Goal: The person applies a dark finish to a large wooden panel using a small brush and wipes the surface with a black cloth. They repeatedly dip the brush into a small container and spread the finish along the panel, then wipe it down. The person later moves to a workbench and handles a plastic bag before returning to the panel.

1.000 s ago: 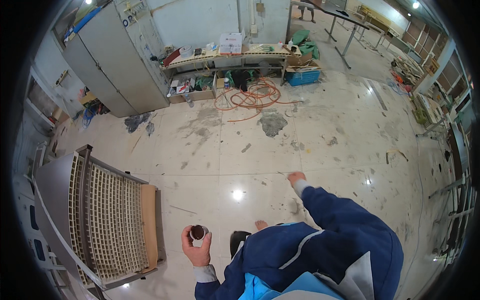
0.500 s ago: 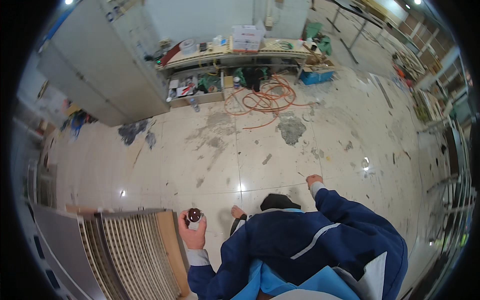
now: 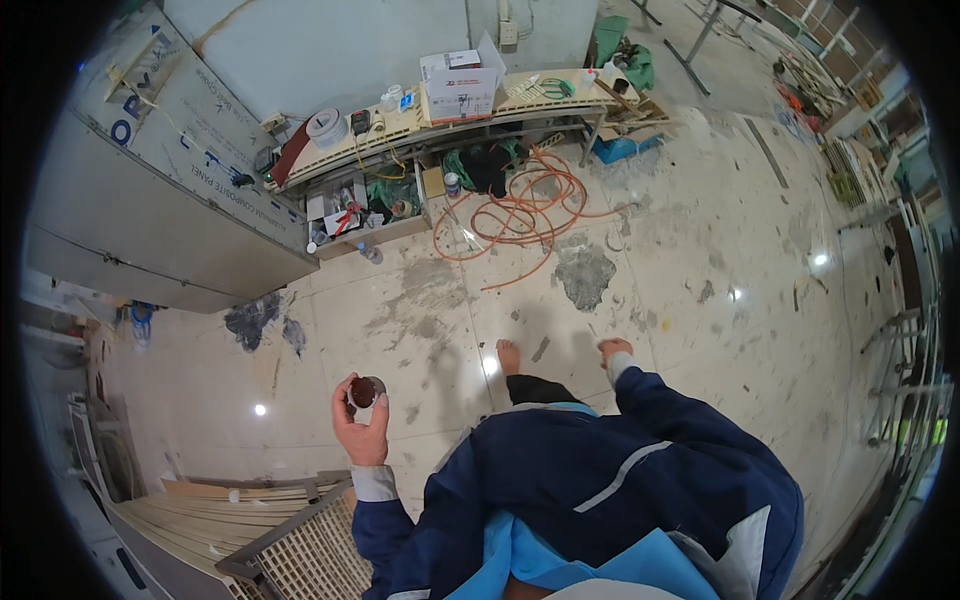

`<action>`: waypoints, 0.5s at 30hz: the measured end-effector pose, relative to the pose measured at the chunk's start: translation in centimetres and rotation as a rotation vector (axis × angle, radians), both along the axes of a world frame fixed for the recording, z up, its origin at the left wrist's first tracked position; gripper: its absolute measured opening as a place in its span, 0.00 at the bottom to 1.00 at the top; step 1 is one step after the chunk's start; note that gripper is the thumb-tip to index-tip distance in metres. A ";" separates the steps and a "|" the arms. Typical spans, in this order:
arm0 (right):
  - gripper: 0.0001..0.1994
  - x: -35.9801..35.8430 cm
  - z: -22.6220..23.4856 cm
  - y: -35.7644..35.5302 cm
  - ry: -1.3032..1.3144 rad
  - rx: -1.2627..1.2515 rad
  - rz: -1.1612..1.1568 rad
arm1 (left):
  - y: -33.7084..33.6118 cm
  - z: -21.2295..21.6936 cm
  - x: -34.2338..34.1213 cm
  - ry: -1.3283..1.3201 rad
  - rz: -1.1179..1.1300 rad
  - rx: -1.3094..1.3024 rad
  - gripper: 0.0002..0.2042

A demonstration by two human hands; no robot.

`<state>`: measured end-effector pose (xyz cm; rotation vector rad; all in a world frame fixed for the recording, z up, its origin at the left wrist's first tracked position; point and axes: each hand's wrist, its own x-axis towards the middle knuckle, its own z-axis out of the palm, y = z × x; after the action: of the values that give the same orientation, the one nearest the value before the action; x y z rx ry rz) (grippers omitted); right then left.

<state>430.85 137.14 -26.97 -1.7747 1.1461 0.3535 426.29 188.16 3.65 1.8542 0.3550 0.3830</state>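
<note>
Holding a squat round cup (image 3: pixel 364 391) at 8 o'clock in the head view, in the left hand (image 3: pixel 362 432), above pale, glossy floor tiles (image 3: pixel 385 345) with rough dark scuffs. Showing a circular mouth, a dark reddish-brown inside and a paler wall. Wearing a navy cloth jacket (image 3: pixel 590 480) with a thin pale stripe and light-grey cuffs. Planting a bare foot (image 3: pixel 508 355) at 5 o'clock. Standing near a stiff panel of cream gridwork (image 3: pixel 315 555) at 7 o'clock and a smooth, flat-sided grey cabinet (image 3: pixel 140 235) at 9 o'clock. Facing a long workbench with an open white carton (image 3: pixel 463 95) on it at 12 o'clock, and a loosely looped orange hose (image 3: pixel 520 215) at 1 o'clock on the tiles.

Pointing the mouth of the cup upward, roughly toward the camera. Cannot make out a long axis on so squat a form, nor its exact tilt.

Pinching the cup between left thumb, at its 4 o'clock side, and curved fingers, at its 9 to 10 o'clock side, opened only as wide as the wall. Reaching out the right hand (image 3: pixel 614 350) at 4 o'clock, well apart from the cup, nearest to the tiles. Cannot tell the spread of the right fingers, nor anything held there.
</note>
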 end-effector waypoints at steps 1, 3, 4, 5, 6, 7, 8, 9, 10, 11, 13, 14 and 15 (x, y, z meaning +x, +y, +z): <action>0.13 4.1 0.1 0.7 0.020 0.058 -0.002 | -0.6 -0.1 1.9 0.009 -0.017 0.040 0.27; 0.14 10.9 0.4 -0.1 0.011 -0.571 1.005 | -0.5 -0.1 4.2 0.162 0.043 0.130 0.28; 0.16 13.7 0.5 -0.2 -0.039 -0.715 1.235 | -0.6 0.0 5.0 0.094 0.030 0.158 0.28; 0.17 15.8 0.7 -0.6 -0.098 -0.714 1.240 | -0.7 -0.2 6.0 0.107 0.043 0.190 0.28; 0.14 17.7 1.5 -1.5 -0.145 -0.629 1.343 | -0.9 0.1 6.4 0.101 0.063 0.229 0.28; 0.12 18.3 1.4 -0.4 -0.217 -0.169 0.713 | -1.1 0.4 7.2 0.048 0.068 0.269 0.29; 0.10 19.2 1.5 -0.4 -0.159 0.252 0.087 | -1.3 0.7 8.2 0.075 0.074 0.206 0.29; 0.07 19.5 1.4 -0.3 -0.146 0.198 0.086 | -1.3 1.0 9.2 0.047 0.067 0.134 0.29; 0.06 19.4 1.5 -0.8 -0.119 0.189 0.110 | -1.2 1.4 10.0 0.065 0.070 0.173 0.28; 0.06 18.8 1.2 -0.8 -0.077 0.169 0.121 | -1.1 1.6 10.5 0.074 0.066 0.201 0.28; 0.07 17.5 0.3 -1.7 0.033 0.078 0.092 | -1.3 2.0 12.1 0.079 0.065 0.233 0.28; 0.07 16.4 -0.3 -2.3 0.113 0.034 0.114 | -1.2 2.1 12.3 0.073 0.071 0.240 0.28; 0.05 15.4 -1.0 -2.8 0.166 0.025 0.119 | -1.0 2.2 12.6 0.064 0.076 0.250 0.28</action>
<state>446.29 134.36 -27.93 -1.8231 1.1484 0.5936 438.91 187.15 5.82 2.1049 0.4381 0.4366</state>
